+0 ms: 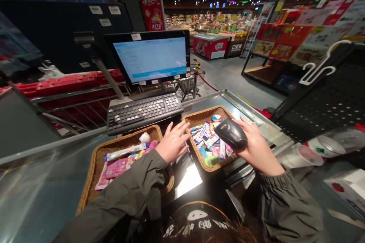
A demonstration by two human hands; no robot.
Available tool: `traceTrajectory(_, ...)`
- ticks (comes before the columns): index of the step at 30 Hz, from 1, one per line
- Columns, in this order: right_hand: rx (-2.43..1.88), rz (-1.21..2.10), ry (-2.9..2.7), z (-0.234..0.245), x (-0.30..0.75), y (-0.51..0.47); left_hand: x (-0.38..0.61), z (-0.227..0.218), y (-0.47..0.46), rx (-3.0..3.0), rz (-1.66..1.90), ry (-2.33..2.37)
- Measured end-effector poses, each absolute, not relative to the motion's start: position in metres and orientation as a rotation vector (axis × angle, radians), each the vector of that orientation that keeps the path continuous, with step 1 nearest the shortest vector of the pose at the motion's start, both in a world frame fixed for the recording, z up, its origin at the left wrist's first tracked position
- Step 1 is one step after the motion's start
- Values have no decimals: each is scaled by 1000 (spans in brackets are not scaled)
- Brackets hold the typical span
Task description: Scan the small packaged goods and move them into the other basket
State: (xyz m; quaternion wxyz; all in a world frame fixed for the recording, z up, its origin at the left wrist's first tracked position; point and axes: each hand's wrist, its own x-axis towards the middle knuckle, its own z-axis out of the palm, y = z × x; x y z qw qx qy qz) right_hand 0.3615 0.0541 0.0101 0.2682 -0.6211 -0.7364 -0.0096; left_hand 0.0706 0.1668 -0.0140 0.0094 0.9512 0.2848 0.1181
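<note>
My right hand (255, 148) grips a black handheld barcode scanner (230, 133) over the right wicker basket (199, 115), which holds several small colourful packets (208, 140). My left hand (172, 142) hovers with its fingers spread between the two baskets, just below the black keyboard (144, 112), and holds nothing. The left wicker basket (98, 155) holds pink and white packets (122, 161). Both arms wear dark green sleeves.
A till monitor (151, 57) glows above the keyboard on a steel checkout counter (34, 190). Red stacked baskets (71, 83) lie behind a metal rail. A black pegboard rack (327, 102) stands at the right, with tape rolls (322, 148) below it. Shop shelves fill the background.
</note>
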Motion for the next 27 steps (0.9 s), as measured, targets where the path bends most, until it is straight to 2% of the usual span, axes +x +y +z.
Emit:
traceTrajectory(14, -1911, 15, -1786, -7, 431, 26, 229, -51, 204, 3005, -2, 216)
traceTrajectory(18, -1925, 33, -1756, -11, 443, 28, 270, -80, 196, 2990, -105, 298)
traceTrajectory(27, -1933, 83, -1764, -17, 453, 35, 311, -118, 171, 2881, -71, 497)
